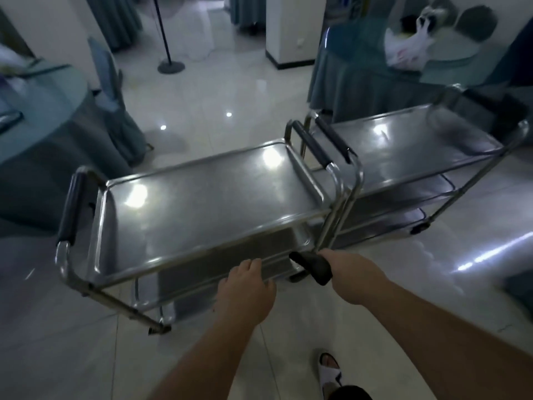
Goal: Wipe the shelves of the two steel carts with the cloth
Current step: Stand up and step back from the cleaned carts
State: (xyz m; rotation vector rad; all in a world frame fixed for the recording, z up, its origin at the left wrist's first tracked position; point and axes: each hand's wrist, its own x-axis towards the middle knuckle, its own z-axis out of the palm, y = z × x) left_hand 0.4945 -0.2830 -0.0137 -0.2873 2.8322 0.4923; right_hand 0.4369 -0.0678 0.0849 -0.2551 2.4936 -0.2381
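The cloth (313, 267) is a dark roll or wad sticking out of the person's right hand (350, 271), which is wrapped around it, right at the near corner post of the left-hand cart (202, 197). Looks like it's bunched up so it can be shoved onto a shelf in one go, but that's a guess.

The left hand (246, 287) is down at the near edge of that cart, just below the top shelf rail. Fingers bend over toward the rail, but whether they actually grip it or just rest there is hard to call. Probably steadying the cart so it doesn't roll while wiping, since it's on wheels and the floor is shiny tile.

The two carts sit end to end, handles nearly touching, the second cart (415, 145) further back on the right. That setup makes sense: both are in reach without walking around.

As for what's in them: each shelf is a shallow tray with a raised lip, and the top ones show only ceiling-light reflections. The lower shelves are partly hidden under the top ones, and the visible bits show nothing sitting on them either.

Around them are cloth-covered round tables; the right-hand table (360, 67) has a white plastic bag (403, 50) on it, and a fan stand (170, 64) is further back.
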